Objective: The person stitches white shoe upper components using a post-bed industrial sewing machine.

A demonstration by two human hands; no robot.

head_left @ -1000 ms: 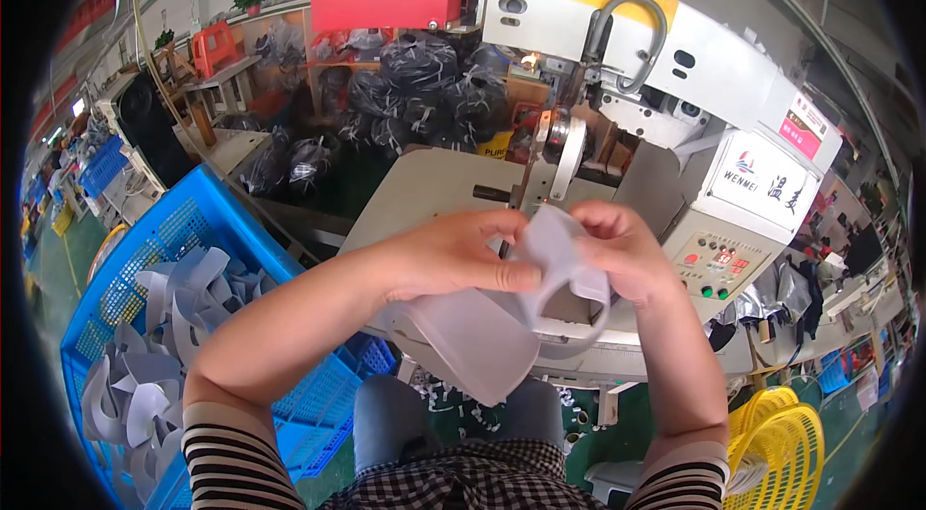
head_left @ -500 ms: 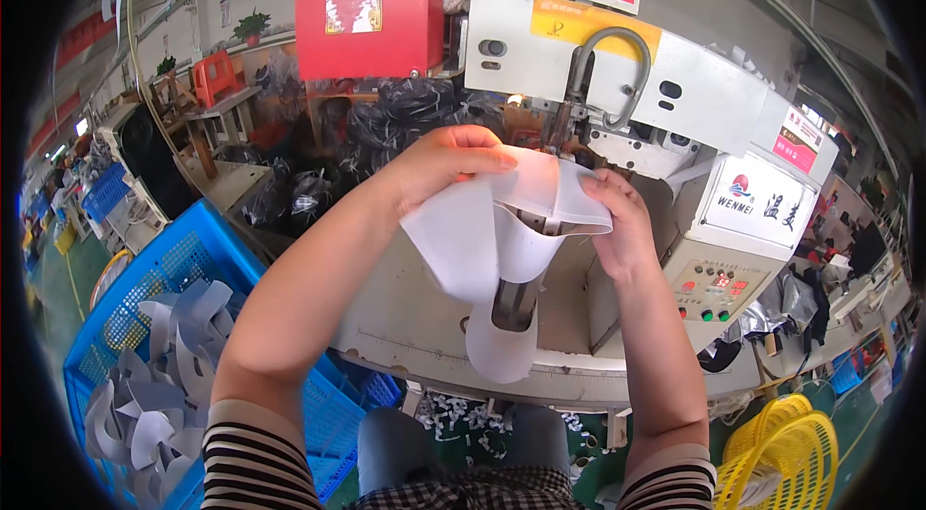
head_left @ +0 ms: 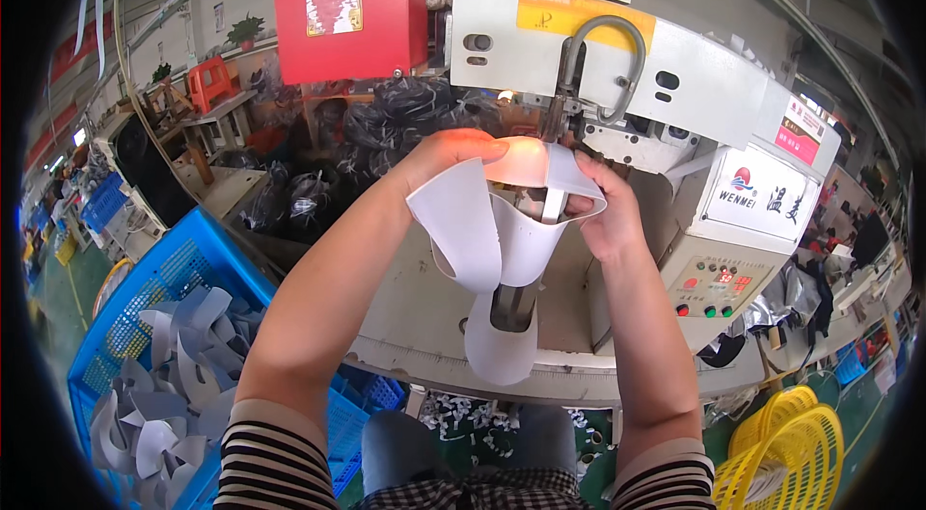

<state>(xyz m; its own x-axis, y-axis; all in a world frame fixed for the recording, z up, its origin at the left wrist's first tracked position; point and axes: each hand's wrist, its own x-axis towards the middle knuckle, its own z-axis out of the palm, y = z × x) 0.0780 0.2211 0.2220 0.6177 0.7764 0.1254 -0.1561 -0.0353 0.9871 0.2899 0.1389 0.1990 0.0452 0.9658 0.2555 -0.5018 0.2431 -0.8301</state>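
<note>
A white, smooth shoe upper (head_left: 531, 245), looped round with a seam across its top, is stretched between my two hands. My left hand (head_left: 451, 155) pinches its upper left edge, thumb on top. On the right, my right hand (head_left: 610, 211) grips the other side, with some fingers hidden behind the material. The loop hangs around the narrow metal arm (head_left: 515, 306) of the pressing machine (head_left: 617, 47), beneath its head (head_left: 558, 115). A warm light shines on the material beside my left thumb. Below, a rounded white pad (head_left: 500, 351) sits at the arm's near end.
At left, a blue plastic basket (head_left: 125, 317) holds several curved white-grey pieces (head_left: 169, 414). Yellow baskets (head_left: 791, 447) stand at lower right. The control box (head_left: 714, 288) with lit digits is right of my hand. Black plastic bags (head_left: 405, 105) lie behind; scraps (head_left: 473, 423) litter the floor.
The shoe upper has turned between my hands: its left flap stands more upright and its seam sits nearer the machine head. Both hands keep hold. The whole view has shifted slightly.
</note>
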